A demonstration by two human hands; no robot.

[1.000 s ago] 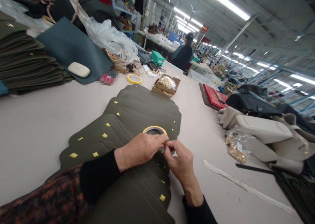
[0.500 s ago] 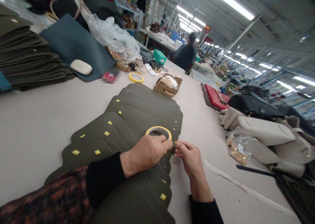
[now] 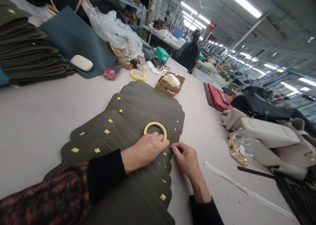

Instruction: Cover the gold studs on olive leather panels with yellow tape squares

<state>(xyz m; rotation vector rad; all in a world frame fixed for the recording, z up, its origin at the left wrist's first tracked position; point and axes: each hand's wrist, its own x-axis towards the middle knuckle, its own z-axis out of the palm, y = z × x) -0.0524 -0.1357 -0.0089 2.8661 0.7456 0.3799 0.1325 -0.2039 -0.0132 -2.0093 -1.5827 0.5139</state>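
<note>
Dark olive panels (image 3: 138,96) with stitched curved lines lie overlapped across the table. Small yellow tape pieces (image 3: 106,131) dot them, one of them (image 3: 163,197) near the right edge. My left hand (image 3: 145,152) rests on the panels, its fingers closed on the near rim of a yellow tape roll (image 3: 155,123). Close by, at the panels' right edge, my right hand (image 3: 186,157) pinches thumb and forefinger together on a tiny scrap of yellow tape, mostly hidden by the fingertips. Two small metal studs (image 3: 177,122) show on the panel beyond.
Behind the panels are another tape roll (image 3: 137,75) and a cardboard box (image 3: 170,83) of gold-coloured beads. Stacked olive pieces (image 3: 29,50) and a white case (image 3: 82,63) stand left. Pale bags (image 3: 269,131) and a bag of gold hardware (image 3: 239,152) lie right. A person (image 3: 189,52) is farther back.
My right hand has moved slightly left with its fingertips at the panel edge. The tape roll has shifted a little left and tipped so more of its ring shows.
</note>
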